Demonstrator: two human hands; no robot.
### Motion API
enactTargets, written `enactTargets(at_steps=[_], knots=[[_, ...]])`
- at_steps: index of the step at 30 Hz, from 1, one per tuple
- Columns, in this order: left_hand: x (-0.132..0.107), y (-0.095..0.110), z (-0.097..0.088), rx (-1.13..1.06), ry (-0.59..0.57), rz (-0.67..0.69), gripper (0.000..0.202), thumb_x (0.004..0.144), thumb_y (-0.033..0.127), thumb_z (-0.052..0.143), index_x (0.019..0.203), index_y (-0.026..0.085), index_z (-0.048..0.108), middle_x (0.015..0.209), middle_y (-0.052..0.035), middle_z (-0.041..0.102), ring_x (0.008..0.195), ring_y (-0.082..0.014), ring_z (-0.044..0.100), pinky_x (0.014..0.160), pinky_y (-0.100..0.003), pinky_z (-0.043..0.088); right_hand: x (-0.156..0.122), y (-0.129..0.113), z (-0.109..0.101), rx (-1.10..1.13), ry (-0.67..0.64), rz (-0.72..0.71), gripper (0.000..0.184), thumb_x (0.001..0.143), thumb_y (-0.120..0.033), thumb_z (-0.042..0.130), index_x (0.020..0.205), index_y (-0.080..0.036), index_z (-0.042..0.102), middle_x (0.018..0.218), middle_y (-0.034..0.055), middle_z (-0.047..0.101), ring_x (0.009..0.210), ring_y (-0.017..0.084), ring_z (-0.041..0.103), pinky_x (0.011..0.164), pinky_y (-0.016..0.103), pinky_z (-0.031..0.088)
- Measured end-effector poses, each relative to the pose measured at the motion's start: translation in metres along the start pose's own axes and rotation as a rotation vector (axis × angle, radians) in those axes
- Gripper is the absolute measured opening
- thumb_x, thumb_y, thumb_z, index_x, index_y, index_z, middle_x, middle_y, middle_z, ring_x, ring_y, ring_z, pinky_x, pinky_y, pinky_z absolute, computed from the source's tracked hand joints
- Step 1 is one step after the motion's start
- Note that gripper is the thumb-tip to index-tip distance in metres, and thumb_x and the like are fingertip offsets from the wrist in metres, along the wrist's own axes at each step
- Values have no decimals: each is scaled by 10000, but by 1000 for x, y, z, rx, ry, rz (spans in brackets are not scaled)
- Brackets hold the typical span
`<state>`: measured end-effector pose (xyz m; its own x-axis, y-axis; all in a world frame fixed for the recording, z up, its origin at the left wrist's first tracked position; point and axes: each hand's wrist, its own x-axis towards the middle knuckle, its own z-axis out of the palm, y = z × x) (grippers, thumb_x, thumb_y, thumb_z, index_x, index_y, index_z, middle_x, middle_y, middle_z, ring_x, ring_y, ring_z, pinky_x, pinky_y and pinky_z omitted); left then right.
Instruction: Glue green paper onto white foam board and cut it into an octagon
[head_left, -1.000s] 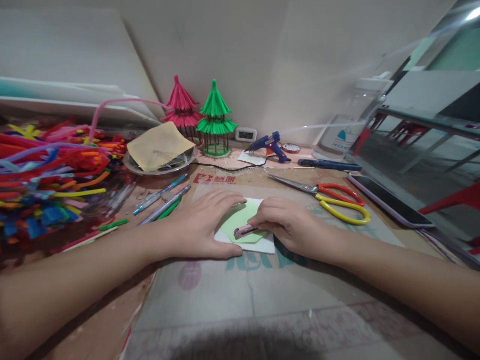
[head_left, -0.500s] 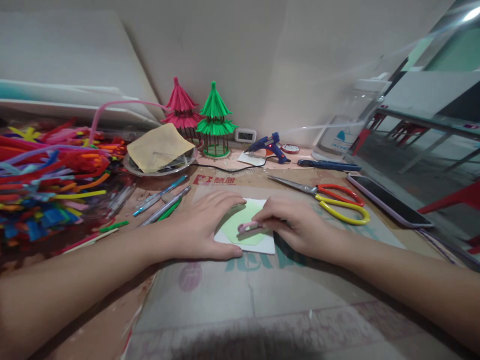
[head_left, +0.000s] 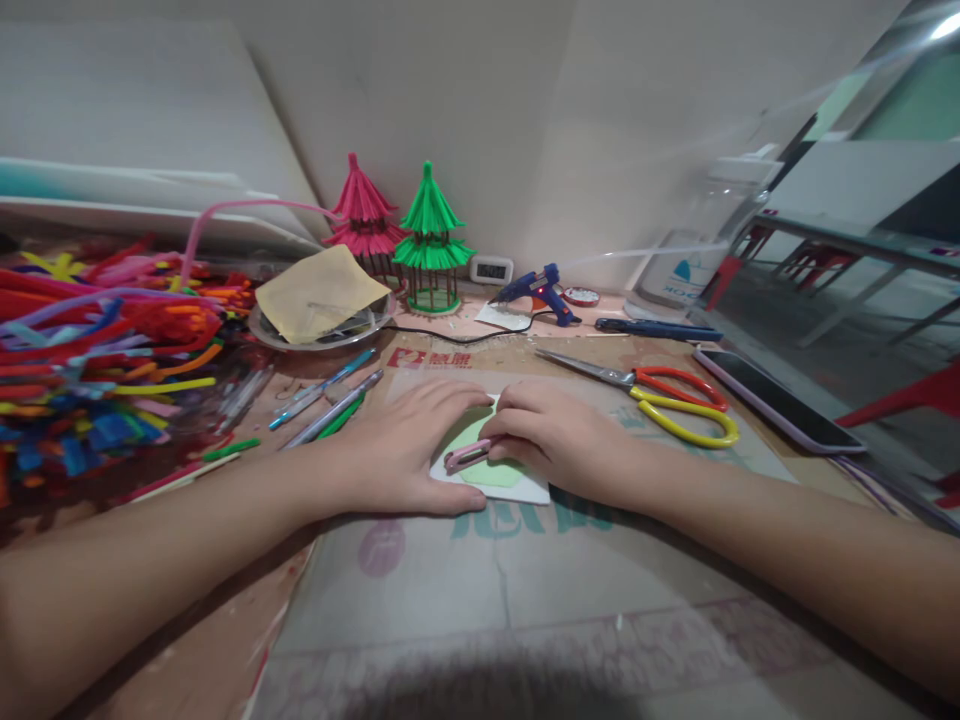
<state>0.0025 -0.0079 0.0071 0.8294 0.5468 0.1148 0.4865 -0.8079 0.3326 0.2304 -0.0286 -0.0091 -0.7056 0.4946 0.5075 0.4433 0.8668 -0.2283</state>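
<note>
My left hand (head_left: 390, 445) lies flat with fingers stretched out, pressing on a white card (head_left: 517, 488) that carries a light green hexagon of paper (head_left: 491, 475). My right hand (head_left: 555, 435) is closed around a small pink craft knife (head_left: 465, 456), whose tip rests on the green paper close to my left fingertips. Both hands cover most of the paper. The card sits on a cardboard sheet (head_left: 480, 590) spread over the table.
Red-and-yellow scissors (head_left: 660, 398) lie right of my hands, a phone (head_left: 780, 400) further right. A blue glue gun (head_left: 536, 290), blue cutter (head_left: 660, 329), pink pagoda (head_left: 364, 215) and green pagoda (head_left: 431, 235) stand at the back. Pipe cleaners (head_left: 97, 350), pens (head_left: 322, 395) and a covered dish (head_left: 319, 305) fill the left.
My right hand has slid left along the green paper with the pink knife, ending closer to my left hand. My left hand has stayed pressed in place.
</note>
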Motion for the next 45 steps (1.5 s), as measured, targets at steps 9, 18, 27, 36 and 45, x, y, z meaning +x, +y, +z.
enactTargets(at_steps=[9,18,27,36,45], knots=[[-5,-14,-10,33,-165,96,851,818,653,637,1527,263,373,1631,-125,314,1482,-373,305,1199,-551,271,-5,-3,-5,43,-24,31,189,988,-199,555,1075,-195,723,957,63,725,928,175,675,812,298,525],[-6,-24,-6,34,-131,125,889,807,668,654,1555,312,331,1629,-115,321,1477,-375,309,1200,-545,255,-5,-17,-9,104,-77,74,181,969,-167,563,1070,-179,713,955,73,735,912,178,668,790,290,506],[-5,-22,-6,28,-120,110,874,796,639,677,1535,285,374,1621,-123,337,1477,-370,317,1194,-543,277,-7,-21,-11,99,-105,78,197,948,-128,570,1082,-185,703,972,68,734,933,184,660,813,296,496],[-7,-23,-5,31,-104,107,871,783,643,684,1524,293,389,1617,-123,344,1472,-367,331,1200,-543,272,-13,-24,-13,73,-129,48,256,947,-87,539,1135,-180,687,968,74,727,942,194,650,846,317,489],[-7,-25,-2,19,-87,107,892,768,675,685,1513,273,403,1602,-137,363,1469,-378,330,1193,-546,282,-14,-23,-22,151,-102,141,209,970,-107,518,1089,-188,670,996,65,733,923,175,661,803,287,503]])
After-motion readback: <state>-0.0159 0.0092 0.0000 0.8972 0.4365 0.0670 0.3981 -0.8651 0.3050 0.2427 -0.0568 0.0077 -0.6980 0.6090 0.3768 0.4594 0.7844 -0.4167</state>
